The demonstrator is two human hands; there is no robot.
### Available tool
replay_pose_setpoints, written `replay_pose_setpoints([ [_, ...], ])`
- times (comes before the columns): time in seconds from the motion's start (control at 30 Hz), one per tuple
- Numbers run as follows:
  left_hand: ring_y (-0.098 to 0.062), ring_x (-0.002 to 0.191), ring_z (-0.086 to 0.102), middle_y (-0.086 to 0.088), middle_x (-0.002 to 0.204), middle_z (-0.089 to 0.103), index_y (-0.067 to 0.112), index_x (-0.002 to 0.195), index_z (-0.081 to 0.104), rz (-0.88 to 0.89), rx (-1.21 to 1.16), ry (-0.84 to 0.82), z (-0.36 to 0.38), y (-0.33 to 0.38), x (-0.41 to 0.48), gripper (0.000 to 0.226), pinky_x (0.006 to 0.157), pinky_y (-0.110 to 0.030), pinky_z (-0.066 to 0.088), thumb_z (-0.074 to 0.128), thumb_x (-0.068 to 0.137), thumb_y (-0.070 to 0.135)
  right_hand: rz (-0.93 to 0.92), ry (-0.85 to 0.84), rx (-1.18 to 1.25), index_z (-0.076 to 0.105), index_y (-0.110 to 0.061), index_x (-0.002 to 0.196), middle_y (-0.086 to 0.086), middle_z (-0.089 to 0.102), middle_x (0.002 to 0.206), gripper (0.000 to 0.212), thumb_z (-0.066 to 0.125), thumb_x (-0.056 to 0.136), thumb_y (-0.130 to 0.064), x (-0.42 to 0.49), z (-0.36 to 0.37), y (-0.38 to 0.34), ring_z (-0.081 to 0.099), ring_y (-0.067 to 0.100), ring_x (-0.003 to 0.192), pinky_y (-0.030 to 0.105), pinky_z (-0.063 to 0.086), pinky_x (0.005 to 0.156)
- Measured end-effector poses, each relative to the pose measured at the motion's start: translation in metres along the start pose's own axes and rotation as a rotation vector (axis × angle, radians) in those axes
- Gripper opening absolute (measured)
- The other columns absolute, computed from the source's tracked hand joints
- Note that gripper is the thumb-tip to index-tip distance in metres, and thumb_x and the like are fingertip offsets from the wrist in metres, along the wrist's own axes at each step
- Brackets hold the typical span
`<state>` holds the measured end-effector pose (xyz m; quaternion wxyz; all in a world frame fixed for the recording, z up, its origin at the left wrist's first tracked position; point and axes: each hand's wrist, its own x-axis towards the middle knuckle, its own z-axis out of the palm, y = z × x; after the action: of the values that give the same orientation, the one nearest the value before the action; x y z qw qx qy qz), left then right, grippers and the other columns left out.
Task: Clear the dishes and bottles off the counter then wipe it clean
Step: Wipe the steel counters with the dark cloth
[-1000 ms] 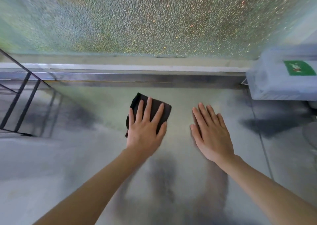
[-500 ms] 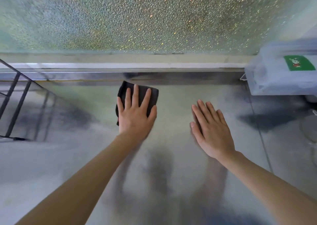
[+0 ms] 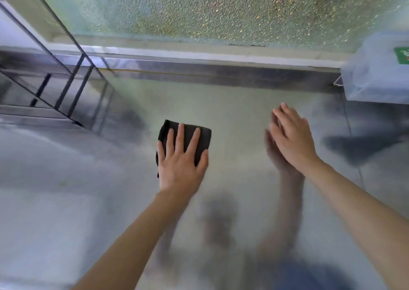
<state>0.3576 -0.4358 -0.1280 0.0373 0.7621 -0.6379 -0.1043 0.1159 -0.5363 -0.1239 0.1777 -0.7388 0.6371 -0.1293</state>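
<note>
A folded black cloth (image 3: 200, 134) lies flat on the shiny steel counter (image 3: 232, 112). My left hand (image 3: 180, 164) presses down on it with straight, spread fingers; the cloth's far edge shows past the fingertips. My right hand (image 3: 292, 139) is to the right, fingers straight and together, tilted with its outer edge toward the counter, holding nothing. Its reflection shows in the steel beside it. No dishes or bottles are in view.
A black metal rack (image 3: 64, 84) stands at the left. At the right edge sits a pale plastic-wrapped box with a green label (image 3: 376, 73). A raised steel lip (image 3: 221, 70) and textured glass (image 3: 199, 11) close the counter's far side.
My left hand slid the cloth toward the far lip, then back nearer to me. My right hand tilted up from lying flat on the counter. The view shifted, showing more of the rack.
</note>
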Motion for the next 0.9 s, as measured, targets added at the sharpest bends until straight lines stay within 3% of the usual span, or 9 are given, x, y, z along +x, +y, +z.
replay_pose_setpoints([
  [0.07, -0.029, 0.143, 0.007, -0.007, 0.156, 0.012, 0.033, 0.146, 0.019, -0.041, -0.007, -0.010, -0.002, -0.004, -0.007, 0.066, 0.114, -0.047, 0.001, 0.010, 0.084, 0.056, 0.036, 0.097, 0.238, 0.048, -0.009, 0.134, 0.007, 0.030, 0.152, 0.039, 0.040, 0.098, -0.023, -0.015, -0.002, -0.020, 0.022, 0.021, 0.142, 0.030, 0.013, 0.114],
  [0.13, -0.030, 0.142, 0.008, -0.009, 0.156, 0.012, 0.032, 0.146, 0.020, -0.049, -0.023, -0.006, 0.000, -0.002, -0.032, 0.064, 0.114, -0.047, 0.001, 0.013, 0.086, 0.054, -0.004, 0.137, 0.294, 0.054, -0.005, 0.127, 0.011, 0.038, 0.147, 0.038, 0.041, 0.094, -0.018, -0.041, 0.007, -0.048, 0.030, 0.024, 0.138, 0.034, 0.019, 0.115],
  [0.2, -0.032, 0.142, 0.013, -0.010, 0.154, 0.018, 0.030, 0.145, 0.024, -0.049, -0.034, 0.007, 0.005, -0.001, -0.065, 0.060, 0.114, -0.048, 0.005, 0.020, 0.089, 0.052, -0.061, 0.121, 0.247, 0.057, -0.003, 0.122, 0.016, 0.044, 0.143, 0.038, 0.041, 0.091, -0.017, -0.072, 0.027, -0.073, 0.037, 0.029, 0.135, 0.048, 0.028, 0.111],
  [0.27, -0.030, 0.142, 0.013, -0.009, 0.155, 0.018, 0.032, 0.146, 0.022, -0.059, -0.021, 0.003, 0.010, -0.006, -0.098, 0.057, 0.115, -0.046, 0.003, 0.023, 0.092, 0.052, -0.127, 0.076, 0.142, 0.055, -0.003, 0.124, 0.017, 0.044, 0.143, 0.038, 0.039, 0.092, -0.017, -0.103, 0.048, -0.094, 0.038, 0.031, 0.134, 0.053, 0.030, 0.109],
  [0.33, -0.028, 0.143, 0.012, -0.007, 0.155, 0.017, 0.034, 0.146, 0.019, -0.094, -0.004, 0.003, 0.013, -0.017, -0.131, 0.057, 0.115, -0.043, 0.000, 0.024, 0.093, 0.053, -0.196, 0.024, 0.057, 0.052, -0.006, 0.127, 0.015, 0.042, 0.144, 0.041, 0.033, 0.094, -0.021, -0.128, 0.065, -0.111, 0.037, 0.031, 0.135, 0.052, 0.031, 0.109],
  [0.5, -0.030, 0.138, 0.027, -0.008, 0.150, 0.030, 0.031, 0.142, 0.031, -0.118, 0.007, 0.015, 0.012, -0.044, -0.188, 0.055, 0.112, -0.045, 0.014, 0.030, 0.091, 0.051, -0.302, -0.136, -0.203, 0.037, -0.020, 0.143, 0.006, 0.031, 0.152, 0.054, 0.018, 0.096, -0.041, -0.154, 0.078, -0.125, 0.027, 0.027, 0.141, 0.049, 0.024, 0.111],
  [0.7, -0.028, 0.143, 0.009, -0.005, 0.156, 0.013, 0.035, 0.145, 0.018, -0.487, -0.024, 0.032, -0.006, -0.118, -0.173, 0.070, 0.114, -0.048, 0.005, 0.007, 0.082, 0.062, -0.289, -0.154, -0.291, 0.038, -0.019, 0.142, 0.009, 0.036, 0.150, 0.056, 0.019, 0.095, -0.042, -0.151, 0.082, -0.126, 0.032, 0.031, 0.138, 0.052, 0.028, 0.108],
  [0.83, -0.030, 0.143, 0.006, -0.009, 0.156, 0.011, 0.032, 0.146, 0.016, -0.456, -0.028, 0.047, -0.004, -0.103, -0.189, 0.068, 0.114, -0.050, 0.002, 0.008, 0.084, 0.059, -0.302, -0.125, -0.289, 0.037, -0.018, 0.143, 0.009, 0.035, 0.150, 0.057, 0.018, 0.095, -0.043, -0.151, 0.082, -0.126, 0.030, 0.032, 0.139, 0.052, 0.027, 0.108],
  [0.9, -0.033, 0.142, 0.014, -0.011, 0.154, 0.019, 0.030, 0.146, 0.023, -0.377, -0.014, 0.058, 0.004, -0.083, -0.205, 0.063, 0.113, -0.051, 0.005, 0.017, 0.089, 0.056, -0.304, -0.111, -0.281, 0.038, -0.018, 0.142, 0.010, 0.035, 0.150, 0.057, 0.019, 0.095, -0.043, -0.151, 0.082, -0.126, 0.031, 0.033, 0.138, 0.052, 0.027, 0.108],
])
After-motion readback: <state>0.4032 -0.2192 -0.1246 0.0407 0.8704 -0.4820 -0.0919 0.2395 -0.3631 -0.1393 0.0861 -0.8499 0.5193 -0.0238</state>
